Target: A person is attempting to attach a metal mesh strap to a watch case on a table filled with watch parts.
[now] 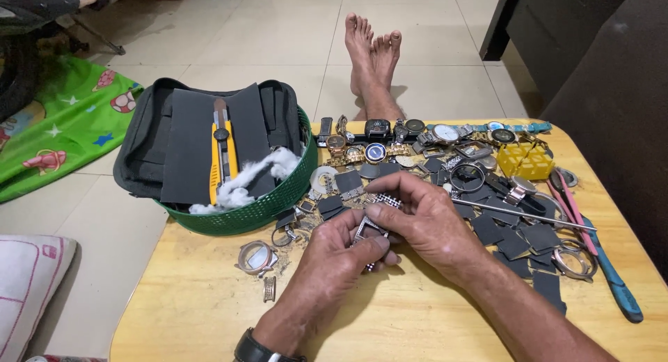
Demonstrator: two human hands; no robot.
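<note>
Silver square watch case (367,230) sits clamped between fingers of left hand (327,264) and right hand (421,219), near green basket (264,212).

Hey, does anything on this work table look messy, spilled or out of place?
Yes. White cotton stuffing spills over the green basket rim, dark grit is scattered on the wooden table beneath both hands, and a loose watch case lies apart from the row of watches.

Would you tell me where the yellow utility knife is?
In the head view, the utility knife lies on dark sheets in the green basket, left of the hands, beside white cotton.
</note>
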